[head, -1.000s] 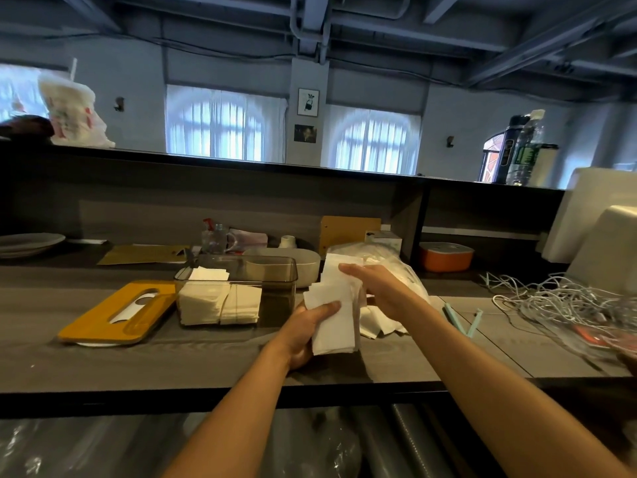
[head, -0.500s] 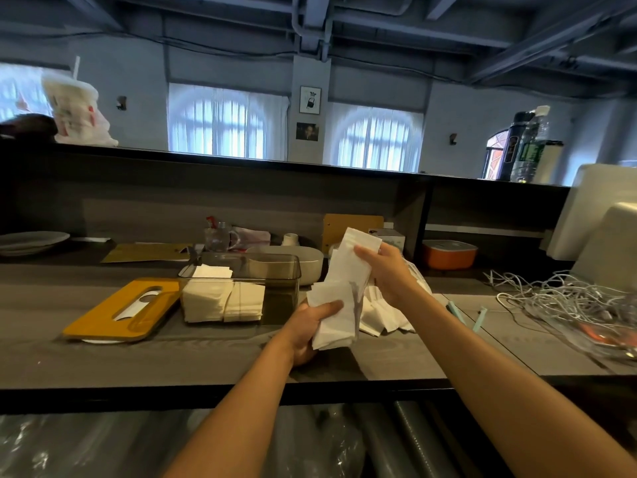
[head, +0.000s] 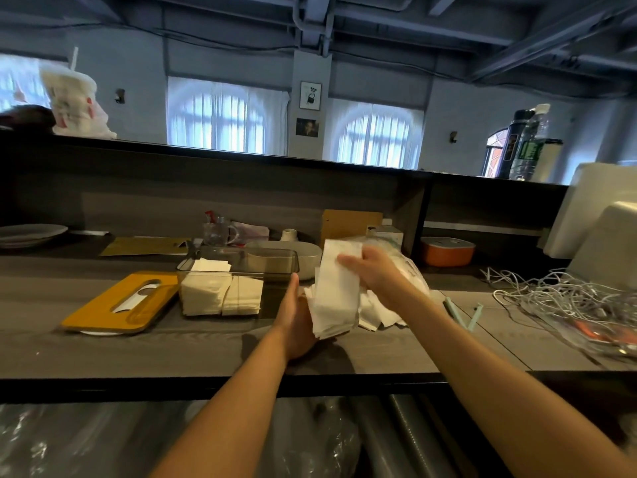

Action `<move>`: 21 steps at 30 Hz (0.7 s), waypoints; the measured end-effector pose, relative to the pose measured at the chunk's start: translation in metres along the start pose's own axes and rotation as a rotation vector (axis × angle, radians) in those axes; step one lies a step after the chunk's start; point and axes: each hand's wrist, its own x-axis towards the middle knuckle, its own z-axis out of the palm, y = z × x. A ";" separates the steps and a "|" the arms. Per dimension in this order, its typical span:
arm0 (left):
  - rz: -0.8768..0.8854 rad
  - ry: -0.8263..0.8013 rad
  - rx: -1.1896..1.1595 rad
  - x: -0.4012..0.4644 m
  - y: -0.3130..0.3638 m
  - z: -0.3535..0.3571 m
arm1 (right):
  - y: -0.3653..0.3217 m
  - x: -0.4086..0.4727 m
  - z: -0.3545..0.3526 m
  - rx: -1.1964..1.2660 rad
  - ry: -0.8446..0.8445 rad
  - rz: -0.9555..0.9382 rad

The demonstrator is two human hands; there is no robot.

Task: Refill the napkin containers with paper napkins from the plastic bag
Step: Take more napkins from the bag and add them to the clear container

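1. On the worktop (head: 103, 353), one clear napkin container (head: 238, 270) is seen, two napkin stacks (head: 220, 294) inside.
2. One napkin bundle (head: 336, 298) is held by both hands: left hand (head: 296, 326) cupped beneath, right hand (head: 372, 270) gripping its top.
3. One plastic bag (head: 410, 270) lies behind; one yellow lid (head: 120, 301) beside the container.

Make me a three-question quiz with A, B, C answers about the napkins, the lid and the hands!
1. Where is the clear napkin container?
A. left of the held napkins
B. on the top ledge
C. inside the plastic bag

2. What colour is the lid lying on the counter?
A. blue
B. yellow
C. pink

3. What is the right hand doing?
A. lying flat
B. gripping napkins
C. pulling cables

Answers:
1 A, it sits left of the napkin stack.
2 B, its top is yellow.
3 B, its fingers curl round the stack, which the left hand supports.
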 end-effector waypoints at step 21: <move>0.494 0.174 0.553 -0.002 -0.015 0.012 | 0.037 -0.010 0.049 0.453 0.051 0.283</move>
